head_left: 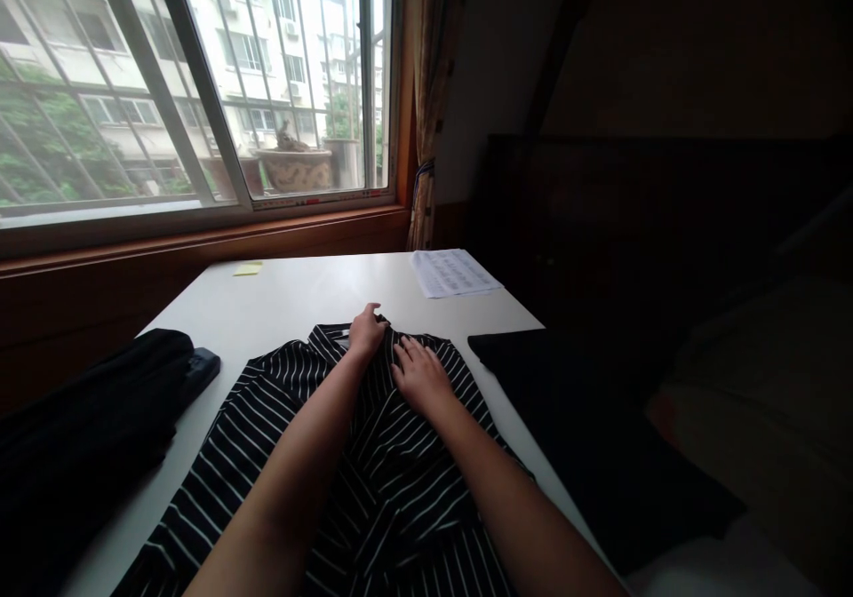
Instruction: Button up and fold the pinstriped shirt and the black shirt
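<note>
A black shirt with white stripes (pixel 267 401) lies spread over the white table, its collar toward the far side. My left hand (pixel 368 330) is at the collar, fingers closed on the collar's edge with the thumb side up. Just right of it, my right hand (pixel 421 371) rests flat on the upper front of the shirt, fingers spread and pointing away from me. Both forearms cross over the shirt body and cover part of its middle, where the fabric shows folds.
Dark folded clothing (pixel 99 410) sits at the table's left edge. Another dark cloth (pixel 586 437) hangs over the right edge. Printed sheets (pixel 454 274) and a yellow sticky note (pixel 249 268) lie at the back of the white table (pixel 320 282). Behind are a barred window and a tied curtain (pixel 430 117).
</note>
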Demonstrator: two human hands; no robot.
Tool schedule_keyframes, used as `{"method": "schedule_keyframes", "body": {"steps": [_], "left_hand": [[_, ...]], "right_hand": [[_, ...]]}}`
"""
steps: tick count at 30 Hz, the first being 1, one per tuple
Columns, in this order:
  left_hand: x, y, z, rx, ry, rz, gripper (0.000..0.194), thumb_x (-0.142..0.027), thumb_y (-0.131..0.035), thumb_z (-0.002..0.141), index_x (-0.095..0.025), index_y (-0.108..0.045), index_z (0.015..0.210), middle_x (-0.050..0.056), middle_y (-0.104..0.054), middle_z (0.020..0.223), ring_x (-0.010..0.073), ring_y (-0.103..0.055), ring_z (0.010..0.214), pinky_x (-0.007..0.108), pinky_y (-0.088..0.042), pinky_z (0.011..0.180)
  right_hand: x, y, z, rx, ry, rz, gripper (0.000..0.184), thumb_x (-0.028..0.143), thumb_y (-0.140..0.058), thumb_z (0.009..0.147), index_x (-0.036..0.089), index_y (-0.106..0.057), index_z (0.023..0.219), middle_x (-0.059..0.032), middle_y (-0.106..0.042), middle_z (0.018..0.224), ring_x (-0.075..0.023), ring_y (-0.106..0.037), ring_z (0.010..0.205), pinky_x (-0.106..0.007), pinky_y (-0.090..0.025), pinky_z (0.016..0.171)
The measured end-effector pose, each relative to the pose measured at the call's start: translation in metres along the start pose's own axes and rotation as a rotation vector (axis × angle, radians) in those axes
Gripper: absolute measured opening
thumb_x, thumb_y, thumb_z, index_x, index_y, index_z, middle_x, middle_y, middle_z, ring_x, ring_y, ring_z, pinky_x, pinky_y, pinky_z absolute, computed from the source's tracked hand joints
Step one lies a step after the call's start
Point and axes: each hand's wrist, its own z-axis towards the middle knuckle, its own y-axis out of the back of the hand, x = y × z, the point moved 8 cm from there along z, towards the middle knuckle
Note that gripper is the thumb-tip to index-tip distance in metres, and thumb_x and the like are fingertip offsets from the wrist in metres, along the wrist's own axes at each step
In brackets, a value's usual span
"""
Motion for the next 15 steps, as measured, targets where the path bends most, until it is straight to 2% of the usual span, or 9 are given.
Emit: {"method": "schedule_keyframes", "body": {"steps": [9, 15], "left_hand": [[-0.001, 0.000, -0.002, -0.043, -0.083, 0.017, 0.042, -0.027, -0.064, 0.091, -0.021, -0.058, 0.132, 0.009, -0.074, 0.108, 0.0228, -0.069, 0.102, 0.032, -0.050, 0.089], [-0.015, 0.003, -0.009, -0.008, -0.306, 0.081, 0.040, -0.026, -0.053, 0.097, -0.020, -0.058, 0.136, 0.009, -0.074, 0.109, 0.0241, -0.067, 0.105, 0.035, -0.050, 0.094]], "right_hand": [[-0.019, -0.002, -0.001, 0.046, -0.082, -0.027, 0.062, 0.055, -0.031, 0.101, 0.022, -0.038, 0.154, -0.0070, -0.027, 0.164, -0.0274, -0.021, 0.151, -0.047, -0.010, 0.123], [-0.026, -0.007, 0.002, 0.062, -0.080, -0.045, 0.069, 0.059, -0.026, 0.101, 0.018, -0.033, 0.156, -0.0083, -0.021, 0.166, -0.0274, -0.016, 0.153, -0.048, -0.006, 0.123]]}}
